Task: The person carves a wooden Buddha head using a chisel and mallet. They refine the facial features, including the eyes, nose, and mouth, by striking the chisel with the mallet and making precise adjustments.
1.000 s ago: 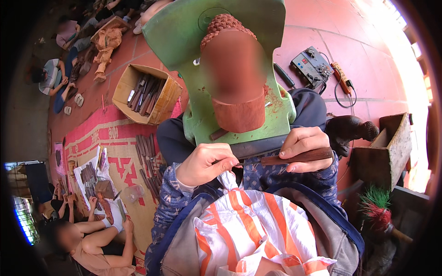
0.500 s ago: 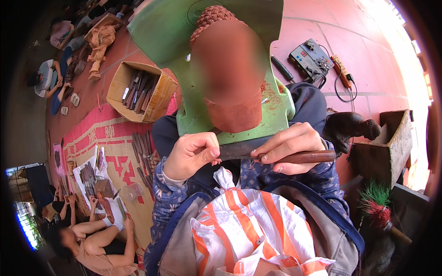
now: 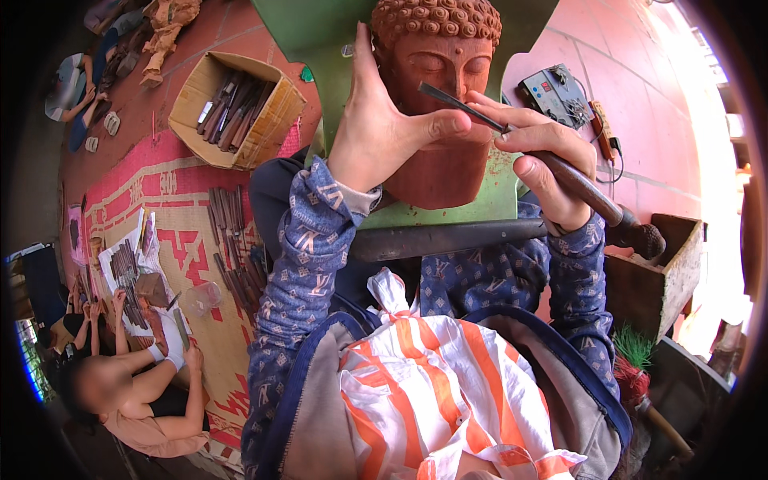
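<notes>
A carved reddish wooden head [image 3: 436, 88] with a curled-hair top stands against a green board [image 3: 320, 32] in front of me. My left hand [image 3: 380, 128] grips its left side, thumb across the lower cheek. My right hand [image 3: 536, 156] holds a chisel [image 3: 560, 168] with a dark wooden handle, its thin metal blade touching the carved face near the eye. A dark metal bar [image 3: 448, 238] lies across my lap below the head.
A cardboard box [image 3: 236, 108] of chisels sits at upper left. More tools [image 3: 236, 248] lie in a row on a red patterned mat [image 3: 160, 200]. Another person [image 3: 136, 392] sits at lower left. A wooden crate [image 3: 664, 272] and a power device [image 3: 556, 96] lie at right.
Both hands rose from the metal bar on my lap to the carved head. The left hand now grips the head, and the right has brought the chisel blade to the face.
</notes>
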Motion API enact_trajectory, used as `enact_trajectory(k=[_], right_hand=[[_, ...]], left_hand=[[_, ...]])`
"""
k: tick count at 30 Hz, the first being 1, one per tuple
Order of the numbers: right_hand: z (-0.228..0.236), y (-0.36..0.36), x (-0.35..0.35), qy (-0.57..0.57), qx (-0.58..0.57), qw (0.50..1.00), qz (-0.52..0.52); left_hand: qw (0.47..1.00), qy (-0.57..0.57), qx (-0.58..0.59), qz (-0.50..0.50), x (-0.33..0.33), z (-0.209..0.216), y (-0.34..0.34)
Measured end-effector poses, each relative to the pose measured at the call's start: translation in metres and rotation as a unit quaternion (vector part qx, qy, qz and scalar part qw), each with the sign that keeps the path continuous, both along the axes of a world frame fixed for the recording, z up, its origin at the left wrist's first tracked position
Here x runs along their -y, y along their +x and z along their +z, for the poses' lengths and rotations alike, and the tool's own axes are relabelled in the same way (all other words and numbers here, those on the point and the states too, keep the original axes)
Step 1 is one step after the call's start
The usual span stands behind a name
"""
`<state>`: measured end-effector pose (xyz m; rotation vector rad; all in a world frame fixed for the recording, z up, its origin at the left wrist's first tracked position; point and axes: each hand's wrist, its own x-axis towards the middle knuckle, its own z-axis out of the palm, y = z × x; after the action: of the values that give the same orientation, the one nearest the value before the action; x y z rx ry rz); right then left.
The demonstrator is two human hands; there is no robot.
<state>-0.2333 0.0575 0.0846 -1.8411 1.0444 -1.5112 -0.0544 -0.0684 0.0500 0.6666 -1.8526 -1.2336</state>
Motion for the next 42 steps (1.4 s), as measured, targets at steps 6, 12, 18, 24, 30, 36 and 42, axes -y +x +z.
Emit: enact_trajectory(k=[6, 12, 18, 24, 30, 36, 42], right_hand=[[0.000, -0.003, 0.004, 0.042, 0.020, 0.999, -0.022], [0.001, -0.001, 0.005, 0.043, 0.048, 0.998, -0.023], [0.002, 0.003, 0.007, 0.028, 0.039, 0.998, -0.032], [0.002, 0.010, 0.007, 0.031, 0.042, 0.997, -0.053], [0.000, 0.012, 0.005, 0.028, 0.056, 0.996, -0.057], [-0.001, 0.011, 0.006, 0.017, 0.060, 0.997, -0.050], [-0.003, 0.013, 0.007, 0.005, 0.063, 0.997, -0.046]], left_hand=[[1.000, -0.014, -0.004, 0.011, 0.001, 0.004, -0.013], [0.998, 0.013, -0.054, -0.007, 0.003, -0.005, -0.016], [0.998, 0.021, -0.053, 0.001, 0.002, -0.007, -0.016], [1.000, 0.018, 0.009, 0.001, 0.001, 0.000, -0.012], [0.999, -0.034, -0.019, -0.006, 0.002, -0.003, -0.017], [1.000, -0.016, -0.012, 0.001, 0.001, 0.001, -0.018], [1.000, -0.006, 0.022, 0.012, -0.001, 0.006, -0.016]])
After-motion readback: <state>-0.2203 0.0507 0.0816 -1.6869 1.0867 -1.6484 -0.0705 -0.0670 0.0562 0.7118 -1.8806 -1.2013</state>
